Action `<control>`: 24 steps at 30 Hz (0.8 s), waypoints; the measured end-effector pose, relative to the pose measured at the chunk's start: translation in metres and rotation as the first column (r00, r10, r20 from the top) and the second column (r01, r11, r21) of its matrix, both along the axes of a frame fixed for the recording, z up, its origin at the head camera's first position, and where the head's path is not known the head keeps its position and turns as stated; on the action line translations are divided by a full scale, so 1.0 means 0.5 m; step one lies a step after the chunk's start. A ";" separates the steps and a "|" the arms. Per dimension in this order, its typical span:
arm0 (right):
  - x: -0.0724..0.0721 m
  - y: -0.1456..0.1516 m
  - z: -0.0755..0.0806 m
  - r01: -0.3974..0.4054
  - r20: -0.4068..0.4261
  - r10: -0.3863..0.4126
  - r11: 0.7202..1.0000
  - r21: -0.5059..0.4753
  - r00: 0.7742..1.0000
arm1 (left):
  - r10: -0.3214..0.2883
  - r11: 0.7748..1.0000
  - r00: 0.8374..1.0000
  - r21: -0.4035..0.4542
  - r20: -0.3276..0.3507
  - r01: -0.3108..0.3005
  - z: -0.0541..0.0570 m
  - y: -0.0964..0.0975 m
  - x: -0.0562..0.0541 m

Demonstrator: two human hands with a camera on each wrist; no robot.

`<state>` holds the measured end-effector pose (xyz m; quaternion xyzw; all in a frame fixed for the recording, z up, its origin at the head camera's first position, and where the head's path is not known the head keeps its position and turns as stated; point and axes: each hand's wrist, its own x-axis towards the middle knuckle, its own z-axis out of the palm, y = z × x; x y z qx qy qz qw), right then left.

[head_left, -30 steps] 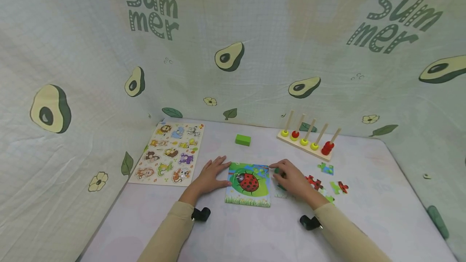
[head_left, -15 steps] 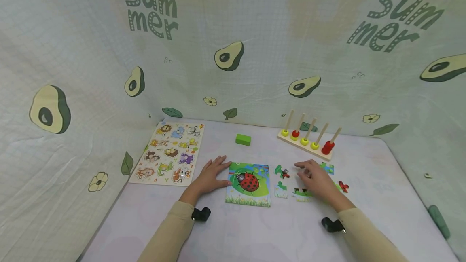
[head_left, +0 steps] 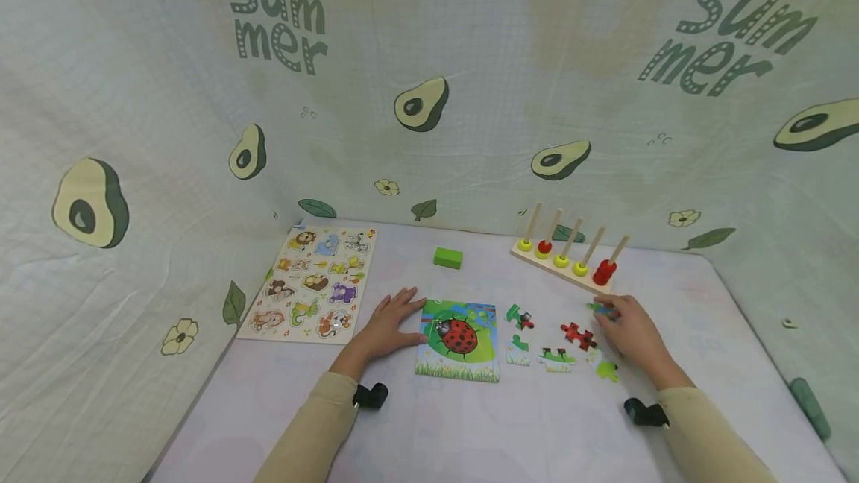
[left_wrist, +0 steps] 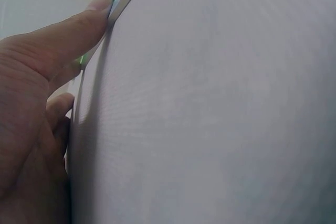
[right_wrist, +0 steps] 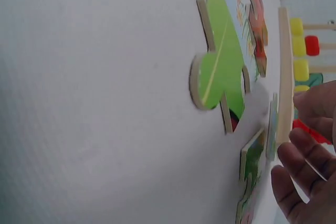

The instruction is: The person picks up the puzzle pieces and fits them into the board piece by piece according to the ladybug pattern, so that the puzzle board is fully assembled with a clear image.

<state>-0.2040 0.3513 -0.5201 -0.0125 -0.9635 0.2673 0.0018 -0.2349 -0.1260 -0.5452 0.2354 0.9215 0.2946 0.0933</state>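
Note:
My left hand (head_left: 388,325) rests along the left edge of a square ladybug puzzle board (head_left: 476,355), thumb on its side and fingers at the upper corner. In the left wrist view the thumb (left_wrist: 79,30) touches the board's edge. At the right, my right hand (head_left: 636,335) reaches over a blue-and-green puzzle piece (head_left: 597,307), fingertips right at it. The right wrist view has the thumb and fingers apart, beside that flat piece (right_wrist: 272,129). Nearby lie a red piece (head_left: 577,335) and a green piece (head_left: 607,370). Another green-and-red piece is hidden under the hand.
More puzzle pieces (head_left: 517,349) lie right of the board. A wooden peg counter (head_left: 564,274) with yellow and red beads stands behind them. At the back are a green block (head_left: 448,258) and, left, an animal puzzle board (head_left: 305,326). A patterned cloth (head_left: 483,170) hangs behind.
My right hand has moved right, from the pieces beside the board to the blue-and-green piece near the peg counter, uncovering the other pieces. The left hand has stayed in place.

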 end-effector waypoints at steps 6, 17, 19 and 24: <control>-0.003 0.032 -0.012 0.074 0.027 -0.074 0.997 0.002 0.997 | 0.003 1.000 1.000 0.004 0.003 -0.003 -0.002 0.001 -0.001; -0.015 0.052 -0.022 0.103 0.076 -0.107 0.993 0.057 0.991 | 0.004 1.000 1.000 -0.002 -0.008 -0.004 -0.005 0.001 -0.002; -0.017 0.052 -0.021 0.096 0.071 -0.101 0.993 0.064 0.992 | 0.005 1.000 1.000 -0.002 -0.009 -0.005 -0.005 0.001 -0.001; -0.023 0.050 -0.018 0.072 0.075 -0.077 0.995 0.073 0.994 | 0.007 1.000 1.000 -0.004 -0.007 -0.007 -0.004 0.001 -0.001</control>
